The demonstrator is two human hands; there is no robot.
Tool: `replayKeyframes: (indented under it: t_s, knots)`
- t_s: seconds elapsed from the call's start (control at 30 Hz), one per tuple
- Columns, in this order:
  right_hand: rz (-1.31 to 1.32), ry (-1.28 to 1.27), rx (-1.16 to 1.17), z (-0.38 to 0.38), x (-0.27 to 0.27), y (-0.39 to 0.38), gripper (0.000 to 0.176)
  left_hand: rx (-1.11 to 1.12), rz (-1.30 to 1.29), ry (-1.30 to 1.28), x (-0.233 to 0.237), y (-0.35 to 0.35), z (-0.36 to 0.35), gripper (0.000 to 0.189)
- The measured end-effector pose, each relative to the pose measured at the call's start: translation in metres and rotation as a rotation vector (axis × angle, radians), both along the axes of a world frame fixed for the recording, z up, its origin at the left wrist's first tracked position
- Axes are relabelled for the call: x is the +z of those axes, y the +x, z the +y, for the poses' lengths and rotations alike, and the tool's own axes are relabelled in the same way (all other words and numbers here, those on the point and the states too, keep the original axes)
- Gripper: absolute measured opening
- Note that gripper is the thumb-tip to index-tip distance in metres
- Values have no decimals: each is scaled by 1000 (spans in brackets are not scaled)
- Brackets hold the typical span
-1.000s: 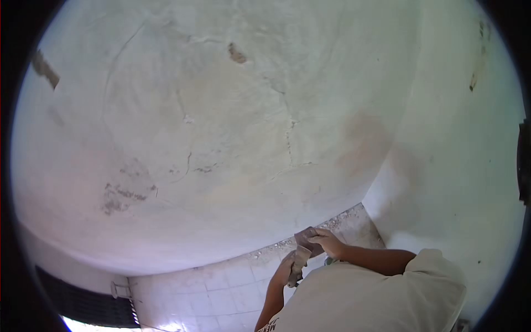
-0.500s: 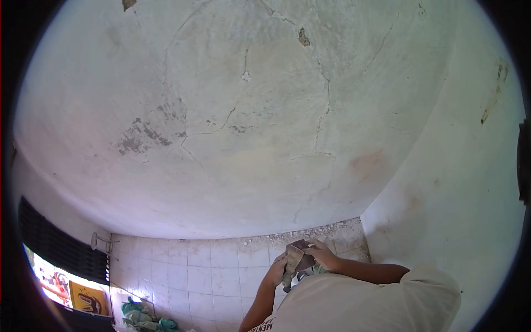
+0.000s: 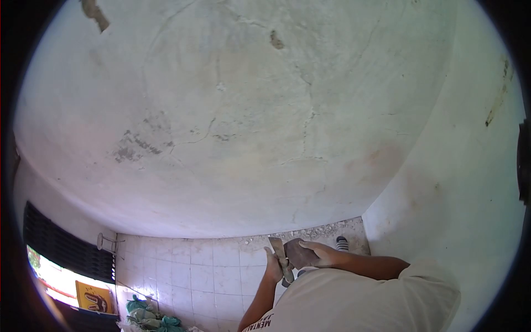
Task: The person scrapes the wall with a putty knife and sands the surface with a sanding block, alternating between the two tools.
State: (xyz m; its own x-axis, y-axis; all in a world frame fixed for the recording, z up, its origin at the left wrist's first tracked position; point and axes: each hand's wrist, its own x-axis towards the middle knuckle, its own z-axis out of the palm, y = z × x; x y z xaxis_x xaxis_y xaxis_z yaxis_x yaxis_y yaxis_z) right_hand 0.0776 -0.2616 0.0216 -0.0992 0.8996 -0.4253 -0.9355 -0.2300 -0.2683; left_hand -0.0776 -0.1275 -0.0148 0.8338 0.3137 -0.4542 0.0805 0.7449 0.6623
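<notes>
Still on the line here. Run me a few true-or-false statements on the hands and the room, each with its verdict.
1. The left hand holds a bladed tool. True.
2. The right hand is empty. False: it holds a dark flat piece.
3. Rubble lies along the foot of the wall. True.
4. The wall's surface is unbroken. False: cracks run across it.
5. The yellow panel shows at lower left. True.

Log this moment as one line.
left hand: holding scraper | right hand: holding brown piece | wall: cracked | floor: rubble along wall
</notes>
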Motion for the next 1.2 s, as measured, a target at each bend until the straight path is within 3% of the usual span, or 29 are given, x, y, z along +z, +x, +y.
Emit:
replayKeyframes:
  t_s: [0.03, 0.07, 0.17, 0.2, 0.23, 0.3, 0.37, 0.47, 0.57, 0.67, 0.97, 1.2]
  knots:
    - [-15, 19, -9, -3, 0, 11, 44, 14, 51, 59, 8, 14, -5, 82]
    - [-30, 34, -17, -7, -4, 23, 43, -88, -98, 160, 9, 24, -5, 67]
    - [-106, 140, -41, -19, -20, 62, 39, -62, 55, 391, 13, 72, -20, 47]
    - [-136, 129, -49, -23, -24, 75, 38, -25, 79, 282, 21, 90, -25, 33]
    - [-166, 117, -55, -27, -26, 86, 37, -67, 102, 349, 28, 105, -29, 29]
    - [-108, 178, -90, -36, -26, 107, 36, -69, 117, 365, 28, 136, -38, 25]
    - [-80, 36, -169, -42, -18, 128, 35, -42, 123, 342, 23, 161, -45, 24]
    - [-33, 31, -200, -47, -25, 167, 33, -7, 126, 338, 21, 196, -53, 23]
    - [-72, 230, -73, -50, -37, 204, 33, 9, 141, 330, 18, 227, -59, 21]
    - [-167, 22, -58, -55, -35, 230, 33, 46, 104, 242, 11, 253, -63, 18]
    - [-287, -20, 66, -34, -48, 299, 33, 191, 123, 169, -17, 295, -69, 27]
    - [-334, -294, -40, -24, -32, 316, 30, 212, 145, 310, -12, 301, -73, 64]
